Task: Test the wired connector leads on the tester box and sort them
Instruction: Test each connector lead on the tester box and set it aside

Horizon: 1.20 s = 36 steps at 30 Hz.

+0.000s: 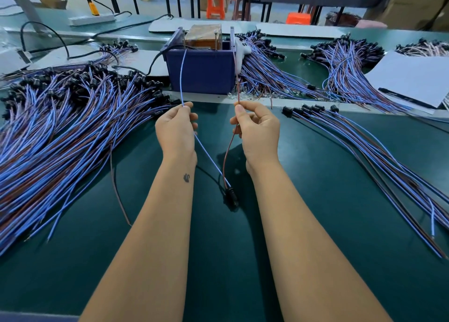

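Note:
One lead is stretched between my hands and the blue tester box [201, 71]. My left hand [176, 129] pinches its blue wire [181, 78], whose end reaches up to the box's top edge. My right hand [257, 129] pinches the brown wire [237, 78], which rises to the box's right side. Both wires run down between my wrists to the lead's black connector [230, 192], hanging just above the green mat. A big pile of leads [60, 132] lies at my left. A smaller fanned row of leads [364, 146] lies at my right.
More lead bundles [267, 71] lie behind and right of the box, with another heap [352, 66] farther right. White paper sheets [413, 78] sit at the right edge. A black cable [150, 66] runs from the box to the left. One loose brown wire [119, 195] lies by the left pile.

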Available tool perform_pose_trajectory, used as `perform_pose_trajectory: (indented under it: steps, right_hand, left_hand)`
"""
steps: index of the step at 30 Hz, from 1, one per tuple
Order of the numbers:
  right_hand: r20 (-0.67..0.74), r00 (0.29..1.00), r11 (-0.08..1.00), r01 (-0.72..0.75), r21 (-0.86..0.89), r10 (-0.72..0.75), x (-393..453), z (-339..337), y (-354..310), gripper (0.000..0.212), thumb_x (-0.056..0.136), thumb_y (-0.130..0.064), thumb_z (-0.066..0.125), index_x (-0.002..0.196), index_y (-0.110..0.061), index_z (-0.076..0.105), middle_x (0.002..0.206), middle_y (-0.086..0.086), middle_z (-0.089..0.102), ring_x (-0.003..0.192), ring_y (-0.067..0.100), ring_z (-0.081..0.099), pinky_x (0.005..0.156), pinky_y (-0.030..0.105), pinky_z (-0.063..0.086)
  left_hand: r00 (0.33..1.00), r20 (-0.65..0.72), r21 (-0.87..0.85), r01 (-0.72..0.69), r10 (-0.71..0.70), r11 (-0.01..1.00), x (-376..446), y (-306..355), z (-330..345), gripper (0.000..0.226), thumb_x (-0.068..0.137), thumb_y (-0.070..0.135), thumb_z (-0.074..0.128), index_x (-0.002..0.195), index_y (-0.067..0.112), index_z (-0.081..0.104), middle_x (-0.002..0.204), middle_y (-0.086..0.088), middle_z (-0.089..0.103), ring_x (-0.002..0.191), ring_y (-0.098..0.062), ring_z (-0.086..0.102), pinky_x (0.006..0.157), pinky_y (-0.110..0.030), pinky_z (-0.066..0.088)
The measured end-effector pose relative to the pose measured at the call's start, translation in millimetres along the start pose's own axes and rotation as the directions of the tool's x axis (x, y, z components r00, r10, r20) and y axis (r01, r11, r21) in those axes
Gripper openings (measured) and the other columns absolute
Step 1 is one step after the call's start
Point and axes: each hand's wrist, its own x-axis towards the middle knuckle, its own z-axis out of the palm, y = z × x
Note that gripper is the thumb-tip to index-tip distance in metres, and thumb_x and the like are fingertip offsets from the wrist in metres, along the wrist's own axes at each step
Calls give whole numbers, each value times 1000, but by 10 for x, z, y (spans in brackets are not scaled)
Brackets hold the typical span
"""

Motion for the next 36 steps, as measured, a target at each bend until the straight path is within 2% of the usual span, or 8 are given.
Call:
perform_pose_trajectory:
  steps: [4,8,11,19,26,32,36]
  right_hand:
    - [3,1000,997,-7,-76,7,47,0,58,13,95,-8,60,90,-18,67,61,-2,59,56,4,56,57,18,47]
    - [33,999,984,19,-178,-13,58,27,99,18,93,-13,62,84,-28,66,57,-7,59,61,9,58,72,38,56]
    - [45,999,977,31,-212,-22,58,37,103,15,93,-15,62,87,-28,67,58,-7,59,63,10,59,78,45,57]
    - [63,998,967,37,-251,-21,59,33,93,13,93,-17,62,88,-27,67,61,-4,61,60,9,56,78,44,56]
    - [85,996,961,36,-273,-14,54,44,100,19,93,-18,63,82,-33,66,59,-6,61,61,11,57,77,46,56]
    - [93,996,961,35,-273,-10,50,43,96,18,92,-17,63,83,-31,67,59,-7,61,60,10,56,76,45,56]
    - [100,995,961,37,-274,-9,44,38,91,15,93,-17,63,85,-29,68,61,-5,61,61,9,56,77,44,56]
  left_hand:
    - [1000,11,-16,4,-3,1000,3,5,-3,22,96,13,53,86,20,71,64,8,58,51,-5,48,51,-19,41]
    - [1000,17,-21,1,-1,1000,8,12,4,22,97,12,53,85,20,70,64,6,58,51,-6,47,50,-19,41]
    - [1000,-1,-42,11,-11,999,11,15,1,22,96,12,53,86,21,70,64,7,58,51,-5,47,50,-18,40]
    - [1000,-3,-63,12,-12,998,16,11,-3,20,97,13,53,89,20,70,66,6,59,52,-6,47,52,-19,41]
    - [999,-40,-113,14,-18,994,25,7,-8,20,96,11,52,92,18,70,66,5,59,51,-6,47,48,-18,40]
    - [998,-65,-129,7,-16,992,32,8,-7,20,97,12,51,100,16,70,69,4,62,52,-7,47,50,-18,40]
    - [998,-55,-109,4,-10,994,16,11,-11,19,98,13,52,98,18,70,70,5,64,50,-7,47,49,-17,41]
